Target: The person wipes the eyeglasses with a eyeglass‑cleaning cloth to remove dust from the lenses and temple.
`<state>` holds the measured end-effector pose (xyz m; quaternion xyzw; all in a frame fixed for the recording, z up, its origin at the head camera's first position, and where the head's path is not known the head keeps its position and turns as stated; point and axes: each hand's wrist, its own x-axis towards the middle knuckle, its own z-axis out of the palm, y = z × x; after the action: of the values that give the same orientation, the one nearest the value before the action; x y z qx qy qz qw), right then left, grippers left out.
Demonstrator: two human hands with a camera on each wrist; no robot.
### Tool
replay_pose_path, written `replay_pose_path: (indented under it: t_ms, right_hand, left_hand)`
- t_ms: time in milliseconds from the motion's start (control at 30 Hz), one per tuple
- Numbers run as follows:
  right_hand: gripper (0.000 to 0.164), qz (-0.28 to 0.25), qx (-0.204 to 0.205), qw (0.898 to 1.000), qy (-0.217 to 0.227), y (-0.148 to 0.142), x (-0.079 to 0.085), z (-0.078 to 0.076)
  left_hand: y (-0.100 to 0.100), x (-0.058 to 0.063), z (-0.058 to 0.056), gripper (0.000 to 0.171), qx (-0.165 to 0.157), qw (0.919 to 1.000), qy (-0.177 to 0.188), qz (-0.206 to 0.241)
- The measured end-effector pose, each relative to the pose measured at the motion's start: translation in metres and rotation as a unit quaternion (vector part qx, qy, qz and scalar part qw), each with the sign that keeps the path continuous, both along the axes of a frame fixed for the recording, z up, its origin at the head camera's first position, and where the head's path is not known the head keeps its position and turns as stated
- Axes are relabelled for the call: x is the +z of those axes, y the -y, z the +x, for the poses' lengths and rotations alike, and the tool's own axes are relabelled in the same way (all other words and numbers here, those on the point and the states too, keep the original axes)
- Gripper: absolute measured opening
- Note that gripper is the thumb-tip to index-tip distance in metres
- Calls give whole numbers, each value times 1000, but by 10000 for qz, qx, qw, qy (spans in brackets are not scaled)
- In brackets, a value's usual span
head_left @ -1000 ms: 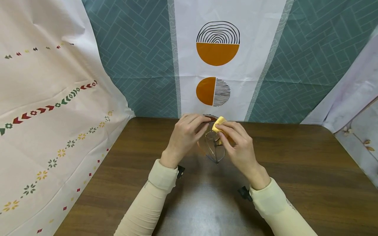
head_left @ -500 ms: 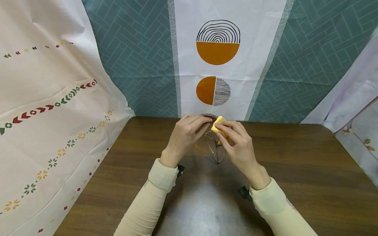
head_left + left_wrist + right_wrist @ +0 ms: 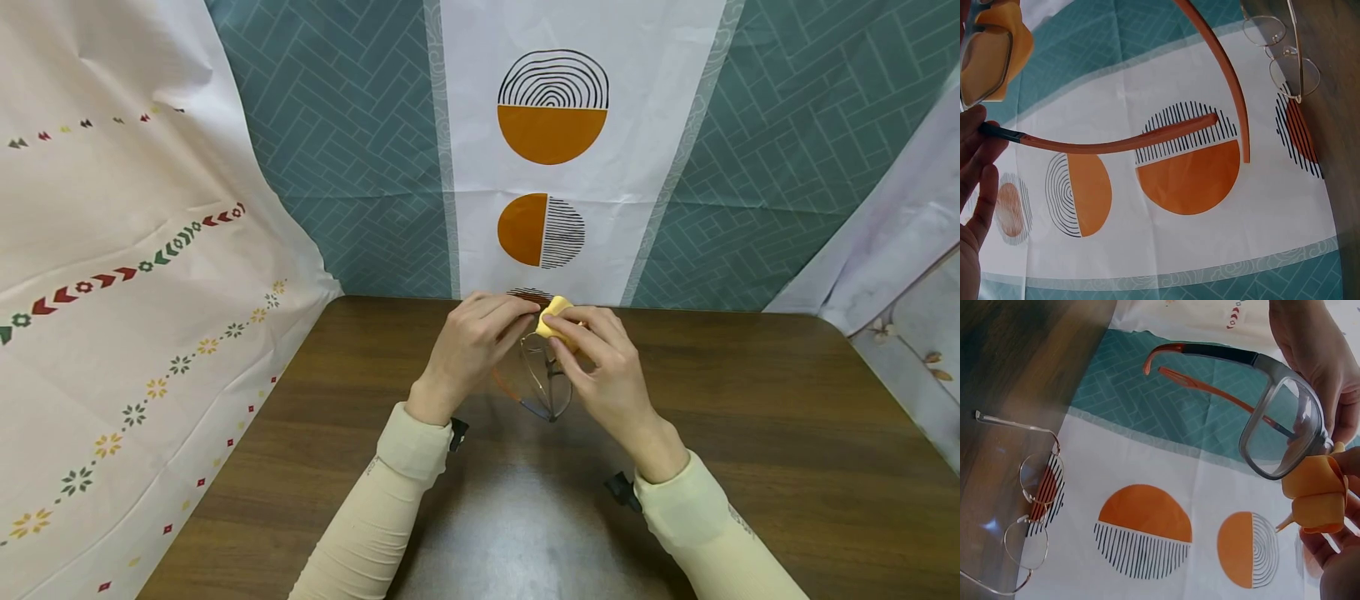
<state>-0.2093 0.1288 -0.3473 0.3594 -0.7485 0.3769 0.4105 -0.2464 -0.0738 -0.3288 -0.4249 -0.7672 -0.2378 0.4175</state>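
Yellow cloth (image 3: 1317, 512), between right fingers (image 3: 588, 341), against grey glasses (image 3: 1269, 370)

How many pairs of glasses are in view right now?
2: a grey-framed pair held in the left hand, and a thin wire-framed pair on the wooden table.

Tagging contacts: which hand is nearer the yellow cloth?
Right. The right hand holds the yellow cloth, pinching it between thumb and fingers; the left hand is close by on the cloth's left, gripping the orange-tipped glasses instead.
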Motion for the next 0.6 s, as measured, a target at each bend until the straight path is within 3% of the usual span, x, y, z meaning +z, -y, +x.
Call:
replay_pose_path:
  t_ms: [300, 600]
  right_hand:
    - [34, 140, -65, 9999, -42, 0, 2, 2]
    - [33, 258, 75, 9993, -245, 0, 3, 2]
  left_hand:
    - [0, -1, -1, 16, 11, 10000, -58, 57]
    - [3, -1, -3, 16, -3, 9987, -196, 466]
